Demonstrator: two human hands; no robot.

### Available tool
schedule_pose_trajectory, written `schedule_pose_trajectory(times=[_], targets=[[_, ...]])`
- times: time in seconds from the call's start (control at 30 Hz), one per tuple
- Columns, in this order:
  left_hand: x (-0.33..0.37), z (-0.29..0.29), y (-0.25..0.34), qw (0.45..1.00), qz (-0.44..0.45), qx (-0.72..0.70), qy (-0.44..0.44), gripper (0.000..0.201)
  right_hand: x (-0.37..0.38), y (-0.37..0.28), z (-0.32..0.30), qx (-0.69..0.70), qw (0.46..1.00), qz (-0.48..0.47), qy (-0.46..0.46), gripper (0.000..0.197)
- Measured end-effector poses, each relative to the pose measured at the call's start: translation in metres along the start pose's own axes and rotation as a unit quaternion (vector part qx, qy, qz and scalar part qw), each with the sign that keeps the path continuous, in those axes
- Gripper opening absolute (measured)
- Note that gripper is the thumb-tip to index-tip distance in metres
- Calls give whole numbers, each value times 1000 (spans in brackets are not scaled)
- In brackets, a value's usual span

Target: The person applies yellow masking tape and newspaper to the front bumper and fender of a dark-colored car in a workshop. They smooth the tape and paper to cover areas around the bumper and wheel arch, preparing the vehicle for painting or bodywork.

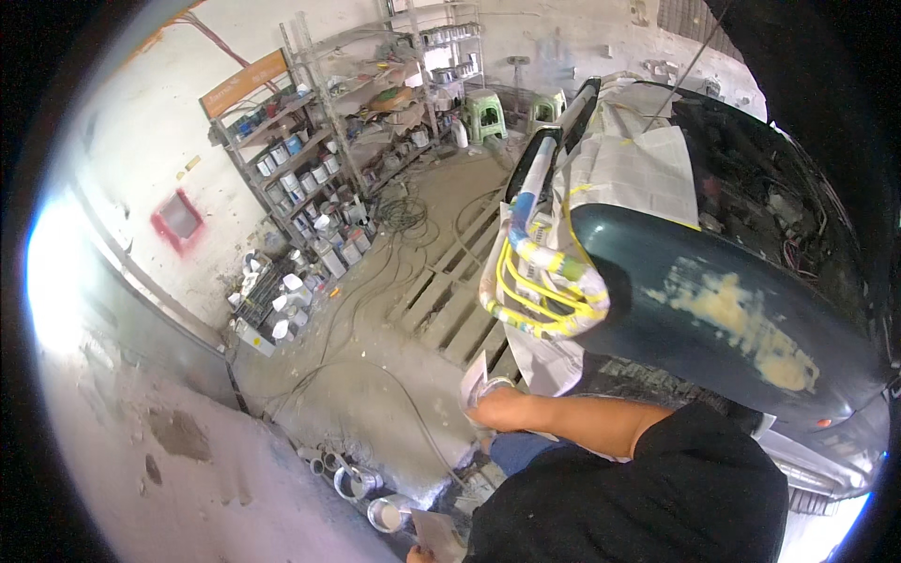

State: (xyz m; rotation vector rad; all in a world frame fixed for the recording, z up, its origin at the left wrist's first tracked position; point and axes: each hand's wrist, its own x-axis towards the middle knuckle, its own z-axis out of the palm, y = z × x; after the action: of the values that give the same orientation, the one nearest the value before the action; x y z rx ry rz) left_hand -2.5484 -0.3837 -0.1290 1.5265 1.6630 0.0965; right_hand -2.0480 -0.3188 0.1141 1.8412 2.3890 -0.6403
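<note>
My right hand (493,410) reaches out to the left at the end of a bare forearm, over the floor beside the wooden slats. It grips a thin, pale, pinkish flat piece (475,378) that stands up from the fingers; its kind is unclear. At the lower edge, only part of my left hand (419,555) shows, holding a flat greyish plate (437,535). Just beyond that plate stands an open can (387,514) with beige paste inside. To the right, a dark car fender (657,272) carries a rough beige filler patch (751,324).
Yellow-and-white taped tubing (554,291) hangs by the fender, with newspaper masking (648,169) behind it. A wooden pallet (450,305) and loose hoses (404,216) lie on the floor. Shelves of cans (300,174) and green stools (485,114) stand farther back. A wall (178,460) runs along the left.
</note>
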Motion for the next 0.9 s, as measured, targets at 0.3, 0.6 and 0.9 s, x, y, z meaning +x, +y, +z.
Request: schedule_pose_trajectory(times=[0.3, 0.6, 0.9], targets=[[217, -66, 38, 997, 19, 45, -52, 29, 213, 70, -32, 117, 991, 52, -35, 23], [385, -162, 135, 926, 266, 268, 3, 29, 323, 175, -172, 102, 993, 54, 37, 26], [625, -206, 299, 878, 321, 336, -115, 21, 352, 319, -230, 170, 948, 244, 116, 27]])
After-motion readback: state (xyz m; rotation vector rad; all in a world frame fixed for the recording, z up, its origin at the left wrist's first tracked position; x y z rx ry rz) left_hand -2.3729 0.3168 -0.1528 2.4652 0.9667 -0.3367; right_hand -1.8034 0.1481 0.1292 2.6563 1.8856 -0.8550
